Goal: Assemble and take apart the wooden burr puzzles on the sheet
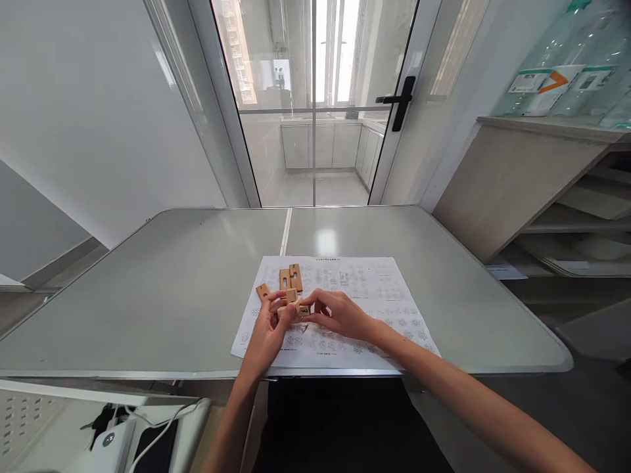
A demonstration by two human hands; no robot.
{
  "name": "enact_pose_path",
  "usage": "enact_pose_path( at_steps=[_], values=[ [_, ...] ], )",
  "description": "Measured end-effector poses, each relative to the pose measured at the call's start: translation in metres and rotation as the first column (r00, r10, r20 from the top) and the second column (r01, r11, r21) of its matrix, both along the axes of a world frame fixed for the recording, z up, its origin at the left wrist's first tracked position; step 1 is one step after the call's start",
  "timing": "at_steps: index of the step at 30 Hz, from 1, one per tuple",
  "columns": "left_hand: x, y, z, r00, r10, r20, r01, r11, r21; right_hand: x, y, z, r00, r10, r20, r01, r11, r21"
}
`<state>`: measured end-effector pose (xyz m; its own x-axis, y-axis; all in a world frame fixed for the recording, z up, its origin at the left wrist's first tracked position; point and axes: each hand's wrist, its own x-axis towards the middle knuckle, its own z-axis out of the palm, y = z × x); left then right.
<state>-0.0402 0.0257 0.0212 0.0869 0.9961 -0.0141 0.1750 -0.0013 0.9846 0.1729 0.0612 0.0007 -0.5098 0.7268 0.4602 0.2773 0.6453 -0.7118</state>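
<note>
Both of my hands meet over a printed instruction sheet (pixel 374 279) on the table. My left hand (pixel 271 328) is curled around a small cluster of wooden puzzle pieces (pixel 291 295), its thumb pressed on the near side. From the right, my right hand (pixel 338 312) pinches a wooden puzzle piece (pixel 304 309) with a dark numeral, seemingly a 3, at the cluster's right side. Just beyond my fingers lie flat slotted wooden pieces (pixel 295 277), two side by side. Another flat wooden piece (pixel 263 291) rests by my left fingertips. How the held pieces interlock is partly hidden.
The grey table (pixel 148 302) has rounded corners and a pale seam. Behind it stands a glass door with a black handle (pixel 403 103). Large plastic bottles (pixel 557 79) sit on a shelf at right. At lower left, a white cart (pixel 44 420) holds cables and devices.
</note>
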Motion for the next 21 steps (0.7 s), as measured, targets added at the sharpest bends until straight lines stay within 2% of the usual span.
enact_pose_path(
  at_steps=[5,9,13,17,21],
  values=[
    [0.0009,-0.0027,0.002,0.996,-0.093,0.005,0.093,0.996,-0.004,0.0004,0.0006,0.0024,0.999,0.036,-0.028,-0.038,0.994,-0.101],
    [0.0026,-0.0036,0.0024,0.991,-0.089,-0.103,0.094,0.995,0.041,0.0,0.0,0.0027,0.996,0.084,0.019,-0.081,0.989,-0.123],
    [0.0018,-0.002,0.0017,0.974,-0.094,-0.208,0.113,0.99,0.083,-0.0018,0.0008,0.0037,1.0,0.02,-0.019,-0.022,0.994,-0.11],
    [-0.0004,0.0008,-0.0018,0.976,-0.098,-0.194,0.116,0.99,0.081,-0.0027,0.0038,0.0082,0.991,-0.068,-0.112,0.047,0.982,-0.181],
    [0.0002,0.002,-0.0058,0.988,-0.068,-0.142,0.081,0.992,0.092,-0.0031,0.0081,0.0094,0.973,-0.159,-0.166,0.125,0.973,-0.195]
  ],
)
